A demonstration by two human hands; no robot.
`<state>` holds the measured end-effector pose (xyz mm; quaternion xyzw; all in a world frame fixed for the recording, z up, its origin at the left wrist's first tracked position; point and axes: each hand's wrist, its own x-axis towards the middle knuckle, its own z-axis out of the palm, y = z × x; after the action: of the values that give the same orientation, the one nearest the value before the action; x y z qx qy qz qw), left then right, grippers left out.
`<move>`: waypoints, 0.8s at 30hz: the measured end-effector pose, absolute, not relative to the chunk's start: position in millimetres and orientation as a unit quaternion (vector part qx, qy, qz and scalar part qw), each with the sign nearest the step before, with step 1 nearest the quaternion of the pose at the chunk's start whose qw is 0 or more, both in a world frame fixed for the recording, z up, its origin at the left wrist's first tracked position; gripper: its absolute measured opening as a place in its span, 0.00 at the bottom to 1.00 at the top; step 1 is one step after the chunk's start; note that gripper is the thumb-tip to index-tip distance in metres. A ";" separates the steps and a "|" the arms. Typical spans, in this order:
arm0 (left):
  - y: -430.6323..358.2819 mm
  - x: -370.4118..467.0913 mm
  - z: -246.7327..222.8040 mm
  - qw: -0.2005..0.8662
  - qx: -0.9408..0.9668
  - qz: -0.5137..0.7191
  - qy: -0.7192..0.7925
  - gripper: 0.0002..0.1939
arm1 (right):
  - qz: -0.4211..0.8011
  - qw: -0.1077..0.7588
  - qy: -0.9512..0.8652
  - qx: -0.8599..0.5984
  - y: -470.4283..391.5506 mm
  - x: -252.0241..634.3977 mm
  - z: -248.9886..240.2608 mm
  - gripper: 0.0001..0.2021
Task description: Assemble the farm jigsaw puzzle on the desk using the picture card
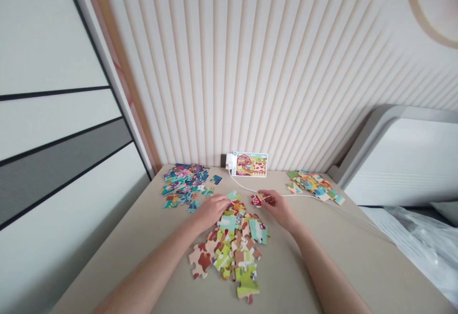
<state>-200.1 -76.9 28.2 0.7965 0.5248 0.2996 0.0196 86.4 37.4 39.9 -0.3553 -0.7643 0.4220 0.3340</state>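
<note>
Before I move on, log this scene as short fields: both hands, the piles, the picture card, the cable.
left hand: fingertips at middle pile's far end; grip unclear
right hand: holding a red piece
middle pile: overlapping puzzle pieces
left pile: mostly blue and purple
right pile: multicoloured
picture card: upright by the wall
cable: white, crossing the table

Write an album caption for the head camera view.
Right hand holding a red puzzle piece, left hand at the central pile, picture card behind.
</note>
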 end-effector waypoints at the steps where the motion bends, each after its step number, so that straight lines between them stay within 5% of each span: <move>1: -77.5 -199.3 28.9 0.021 0.793 0.305 0.526 0.16 | 0.450 0.352 -0.741 -0.352 37.7 87.4 42.0 0.23; 5: -81.9 -193.5 35.1 0.014 0.780 0.332 0.530 0.17 | 0.528 0.408 -0.665 -0.335 31.1 84.8 53.2 0.29; 15: -94.2 -167.6 43.9 -0.050 0.792 0.354 0.495 0.27 | 0.627 0.411 -0.580 -0.318 -13.2 51.3 60.2 0.24; 24: -93.9 -183.6 52.7 -0.084 0.812 0.312 0.486 0.14 | 0.542 0.417 -0.637 -0.355 -8.9 57.5 64.0 0.23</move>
<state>-183.6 -93.9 52.7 0.8117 0.4863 0.3125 -0.0836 57.5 -8.9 64.0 -0.3553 -0.6372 0.5424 0.4167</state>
